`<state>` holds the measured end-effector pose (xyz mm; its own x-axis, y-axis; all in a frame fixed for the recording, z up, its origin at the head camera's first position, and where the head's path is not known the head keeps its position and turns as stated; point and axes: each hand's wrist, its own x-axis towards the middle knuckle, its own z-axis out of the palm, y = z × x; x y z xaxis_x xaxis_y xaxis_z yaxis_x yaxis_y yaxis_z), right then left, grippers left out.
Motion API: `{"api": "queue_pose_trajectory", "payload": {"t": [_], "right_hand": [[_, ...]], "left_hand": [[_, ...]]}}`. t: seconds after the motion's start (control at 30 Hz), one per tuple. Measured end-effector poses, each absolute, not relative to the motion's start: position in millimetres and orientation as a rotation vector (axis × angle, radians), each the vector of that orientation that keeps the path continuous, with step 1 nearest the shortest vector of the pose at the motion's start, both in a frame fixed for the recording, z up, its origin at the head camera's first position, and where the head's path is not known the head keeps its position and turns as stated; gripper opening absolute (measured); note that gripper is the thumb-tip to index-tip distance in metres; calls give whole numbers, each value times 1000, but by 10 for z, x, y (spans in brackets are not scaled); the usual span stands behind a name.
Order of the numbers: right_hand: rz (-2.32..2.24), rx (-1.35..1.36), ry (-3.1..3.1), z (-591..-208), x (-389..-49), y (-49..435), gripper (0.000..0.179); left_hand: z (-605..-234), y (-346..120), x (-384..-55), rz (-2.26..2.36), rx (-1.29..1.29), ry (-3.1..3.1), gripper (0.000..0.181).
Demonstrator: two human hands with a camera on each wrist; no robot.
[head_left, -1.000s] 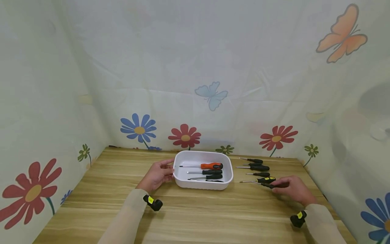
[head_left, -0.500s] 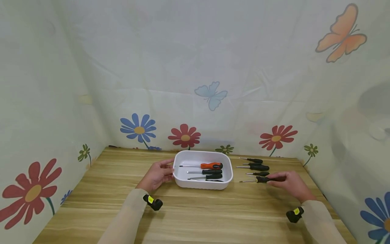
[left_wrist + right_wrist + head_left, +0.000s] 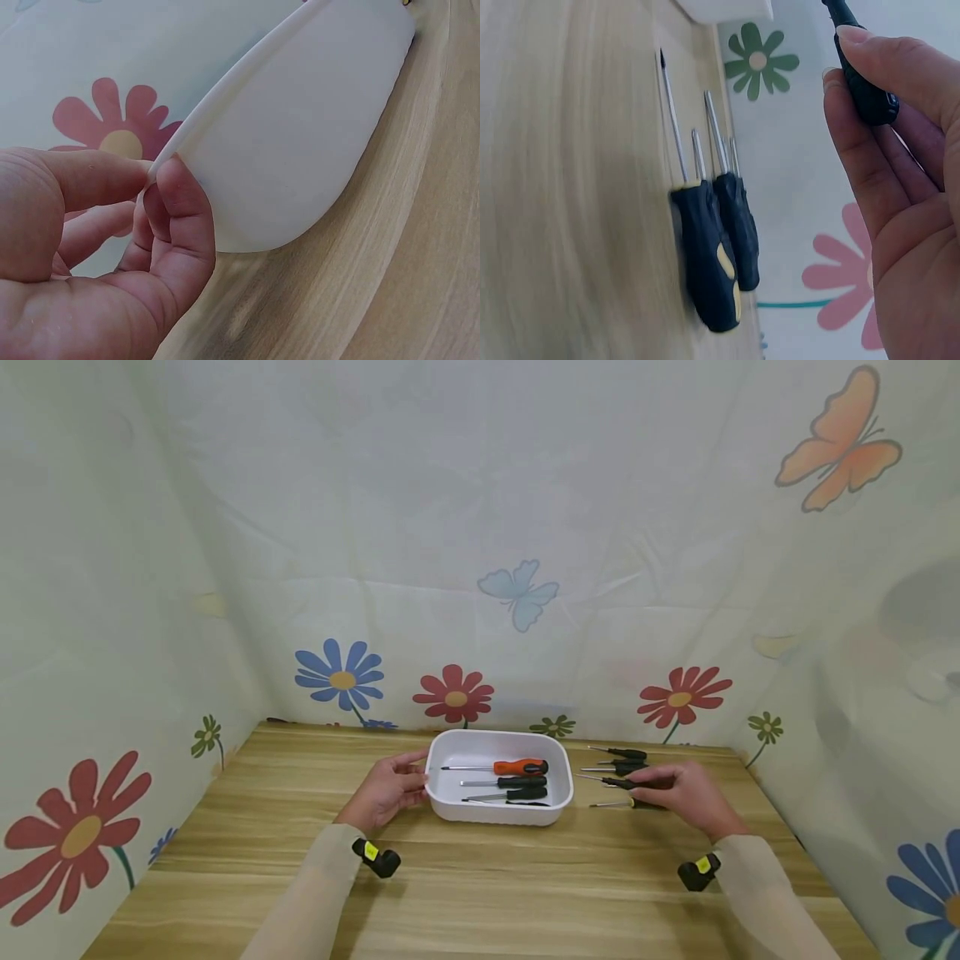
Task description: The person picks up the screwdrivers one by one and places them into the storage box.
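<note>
A right hand (image 3: 690, 797) is pinching a black screwdriver (image 3: 870, 101) by its handle, right of the white box (image 3: 487, 812), while the left hand (image 3: 382, 792), well apart, is gripping its left rim; clean handling is likely demanding shaft clearance from neighbouring screwdrivers (image 3: 709, 262).

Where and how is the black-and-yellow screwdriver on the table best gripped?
The black-and-yellow screwdriver is probably best gripped round the middle of its handle, from above and slightly from the near side. It lies flat, thick handle toward the person's right, thin shaft pointing toward the white box. Bare wood borders its near side, while other screwdrivers lie beyond it.
</note>
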<state>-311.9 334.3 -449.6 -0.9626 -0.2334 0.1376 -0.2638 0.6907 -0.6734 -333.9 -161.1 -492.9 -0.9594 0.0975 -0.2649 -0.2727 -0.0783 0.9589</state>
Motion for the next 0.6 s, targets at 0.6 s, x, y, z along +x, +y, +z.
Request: {"api": "queue_pose_trajectory", "payload": {"t": [0.6], "right_hand": [[1299,592,-2757,-4481,-3255,2854,21]], "left_hand": [[-4935,-1606,-3333,2145,-172,1939,54]]}}
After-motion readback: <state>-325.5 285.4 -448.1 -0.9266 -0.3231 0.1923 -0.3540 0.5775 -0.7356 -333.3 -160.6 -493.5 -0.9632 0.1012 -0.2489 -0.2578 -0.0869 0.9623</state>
